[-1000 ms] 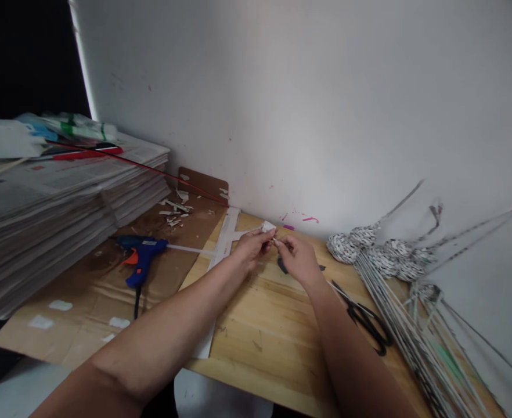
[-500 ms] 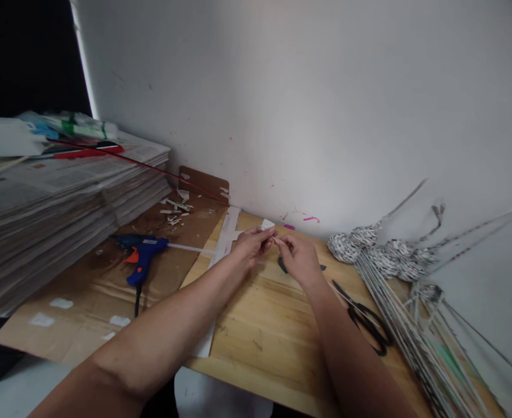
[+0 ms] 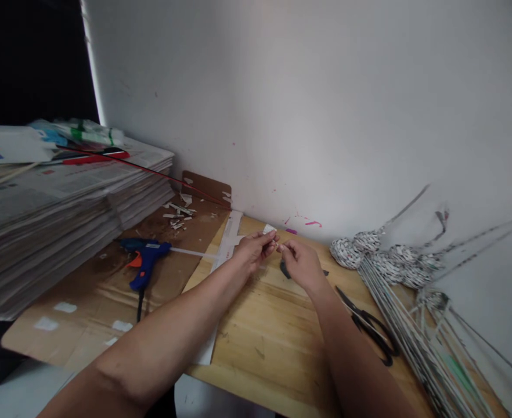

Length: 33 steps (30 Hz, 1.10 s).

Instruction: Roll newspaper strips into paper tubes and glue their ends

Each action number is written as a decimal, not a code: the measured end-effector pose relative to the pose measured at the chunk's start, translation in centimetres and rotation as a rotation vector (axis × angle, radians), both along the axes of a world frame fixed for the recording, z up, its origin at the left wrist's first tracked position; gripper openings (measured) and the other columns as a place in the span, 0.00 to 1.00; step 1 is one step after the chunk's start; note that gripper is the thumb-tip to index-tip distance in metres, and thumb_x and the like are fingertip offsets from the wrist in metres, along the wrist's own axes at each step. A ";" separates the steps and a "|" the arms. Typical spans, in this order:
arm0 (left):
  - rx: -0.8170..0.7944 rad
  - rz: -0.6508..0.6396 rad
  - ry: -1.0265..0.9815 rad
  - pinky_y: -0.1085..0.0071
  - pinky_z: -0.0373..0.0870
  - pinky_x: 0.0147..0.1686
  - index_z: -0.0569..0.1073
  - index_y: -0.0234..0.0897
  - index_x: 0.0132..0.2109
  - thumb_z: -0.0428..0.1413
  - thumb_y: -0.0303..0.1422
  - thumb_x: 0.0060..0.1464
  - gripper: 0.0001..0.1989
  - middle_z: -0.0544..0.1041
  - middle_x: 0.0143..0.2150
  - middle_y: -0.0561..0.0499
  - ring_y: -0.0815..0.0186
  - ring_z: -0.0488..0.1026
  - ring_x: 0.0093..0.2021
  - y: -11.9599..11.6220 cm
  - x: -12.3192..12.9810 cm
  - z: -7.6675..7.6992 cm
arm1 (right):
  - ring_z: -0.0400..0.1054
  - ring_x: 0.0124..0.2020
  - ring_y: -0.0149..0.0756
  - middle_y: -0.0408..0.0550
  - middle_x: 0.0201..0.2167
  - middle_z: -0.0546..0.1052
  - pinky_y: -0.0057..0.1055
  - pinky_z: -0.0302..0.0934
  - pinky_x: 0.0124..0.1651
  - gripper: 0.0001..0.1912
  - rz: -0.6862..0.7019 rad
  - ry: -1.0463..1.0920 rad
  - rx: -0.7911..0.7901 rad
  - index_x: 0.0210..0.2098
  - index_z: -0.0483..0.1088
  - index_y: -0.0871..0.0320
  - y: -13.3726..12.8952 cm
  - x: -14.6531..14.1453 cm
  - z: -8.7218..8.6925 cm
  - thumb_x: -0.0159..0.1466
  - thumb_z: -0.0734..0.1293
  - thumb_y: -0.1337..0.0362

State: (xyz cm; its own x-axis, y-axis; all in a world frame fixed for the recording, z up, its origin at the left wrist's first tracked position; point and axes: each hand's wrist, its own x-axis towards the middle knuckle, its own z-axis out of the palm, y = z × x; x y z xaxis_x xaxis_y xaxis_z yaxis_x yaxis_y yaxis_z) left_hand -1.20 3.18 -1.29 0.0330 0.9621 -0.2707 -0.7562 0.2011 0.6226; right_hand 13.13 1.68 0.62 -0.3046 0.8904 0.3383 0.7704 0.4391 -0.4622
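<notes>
Over the far part of the wooden table, my left hand [image 3: 256, 251] pinches a small white piece of paper [image 3: 269, 229] that sticks up past its fingertips. Close beside it, my right hand [image 3: 302, 264] is closed in a pinch, fingertips almost meeting those of the left. Whatever lies between the right fingers is too small to make out. A dark object [image 3: 284, 269] on the table is partly hidden by the right hand. Black-handled scissors [image 3: 371, 331] lie to the right of my right forearm.
A blue glue gun [image 3: 147, 264] with a glue stick rests on cardboard [image 3: 94, 302] at left, beside paper scraps [image 3: 178, 216]. Stacked newspapers [image 3: 143, 191] rise behind. White strips [image 3: 229, 235] line the table edge. Woven paper balls [image 3: 347, 253] and long paper rods [image 3: 397, 325] lie right.
The whole view has shifted slightly, so things appear a little lower and further right. Both hands keep nearly the same pose, with only a small movement at the fingertips.
</notes>
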 end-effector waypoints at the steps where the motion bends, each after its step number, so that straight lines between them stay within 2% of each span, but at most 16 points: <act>1: 0.001 0.002 0.000 0.84 0.71 0.21 0.76 0.28 0.29 0.63 0.23 0.50 0.04 0.78 0.27 0.49 0.78 0.70 0.19 0.0 0.0 0.0 | 0.68 0.28 0.35 0.45 0.28 0.78 0.30 0.54 0.31 0.13 0.001 0.007 0.001 0.32 0.73 0.56 0.0 0.0 0.0 0.66 0.61 0.57; 4: -0.003 0.009 0.001 0.84 0.71 0.21 0.76 0.28 0.30 0.62 0.23 0.51 0.04 0.78 0.27 0.49 0.78 0.70 0.19 0.1 0.0 -0.1 | 0.69 0.30 0.35 0.45 0.29 0.79 0.29 0.55 0.33 0.11 0.006 0.023 0.038 0.34 0.73 0.55 0.0 0.0 -0.2 0.65 0.63 0.57; 6: -0.007 0.010 0.002 0.84 0.71 0.21 0.76 0.28 0.29 0.63 0.23 0.51 0.04 0.78 0.27 0.49 0.78 0.71 0.19 0.1 0.0 0.0 | 0.68 0.28 0.34 0.44 0.27 0.77 0.29 0.54 0.32 0.13 0.013 -0.008 0.046 0.32 0.73 0.55 0.1 0.1 -0.3 0.66 0.61 0.57; 10: -0.008 0.004 0.001 0.84 0.71 0.22 0.76 0.28 0.29 0.64 0.23 0.50 0.04 0.78 0.27 0.48 0.78 0.71 0.19 0.2 -0.1 -0.1 | 0.65 0.25 0.33 0.44 0.22 0.74 0.29 0.52 0.29 0.17 0.032 -0.039 -0.037 0.27 0.71 0.55 0.3 0.3 -0.5 0.67 0.58 0.56; 13: -0.002 0.004 0.004 0.84 0.71 0.22 0.76 0.28 0.29 0.64 0.24 0.50 0.04 0.79 0.27 0.48 0.78 0.70 0.19 0.2 0.0 -0.2 | 0.67 0.26 0.33 0.43 0.26 0.77 0.28 0.54 0.30 0.14 0.031 0.024 -0.074 0.33 0.73 0.54 0.4 0.3 -0.7 0.66 0.60 0.55; 16: 0.003 0.010 0.007 0.84 0.71 0.21 0.76 0.28 0.30 0.64 0.24 0.49 0.04 0.78 0.26 0.49 0.78 0.70 0.19 0.1 0.1 -0.2 | 0.69 0.28 0.33 0.43 0.28 0.78 0.28 0.56 0.32 0.10 0.000 0.069 -0.033 0.35 0.73 0.54 0.4 0.2 -0.8 0.63 0.64 0.56; 21: 0.003 0.014 0.007 0.84 0.72 0.22 0.75 0.29 0.29 0.64 0.24 0.49 0.06 0.79 0.28 0.49 0.78 0.71 0.20 0.2 0.0 -0.1 | 0.66 0.25 0.33 0.44 0.23 0.75 0.29 0.52 0.29 0.17 0.011 -0.017 -0.014 0.28 0.72 0.55 0.2 0.1 -0.4 0.67 0.59 0.56; 26: 0.007 0.021 0.008 0.83 0.72 0.23 0.75 0.30 0.30 0.64 0.24 0.49 0.04 0.79 0.28 0.49 0.77 0.72 0.20 0.1 0.0 -0.2 | 0.67 0.25 0.33 0.43 0.25 0.76 0.29 0.54 0.29 0.13 0.011 0.028 -0.014 0.35 0.73 0.55 0.0 0.1 -0.3 0.66 0.60 0.55; 31: 0.008 0.012 0.020 0.83 0.71 0.22 0.76 0.29 0.30 0.64 0.24 0.49 0.04 0.79 0.29 0.47 0.77 0.72 0.21 0.1 0.0 0.0 | 0.69 0.25 0.33 0.43 0.23 0.76 0.29 0.56 0.29 0.18 0.054 0.057 -0.110 0.30 0.71 0.55 0.1 0.1 -0.3 0.68 0.56 0.54; 33: 0.007 0.013 0.025 0.83 0.71 0.22 0.76 0.29 0.30 0.63 0.23 0.50 0.04 0.79 0.28 0.48 0.77 0.71 0.20 0.0 -0.1 0.1 | 0.70 0.26 0.35 0.44 0.23 0.77 0.29 0.57 0.30 0.21 0.024 0.034 -0.091 0.29 0.71 0.56 0.3 0.5 0.0 0.69 0.55 0.52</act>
State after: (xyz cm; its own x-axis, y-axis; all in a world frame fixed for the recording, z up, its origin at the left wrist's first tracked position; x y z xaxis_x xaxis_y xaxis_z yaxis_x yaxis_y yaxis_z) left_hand -1.25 3.19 -1.17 0.0141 0.9643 -0.2645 -0.7430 0.1871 0.6426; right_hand 13.67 2.00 0.61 -0.3157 0.9106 0.2667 0.7437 0.4120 -0.5265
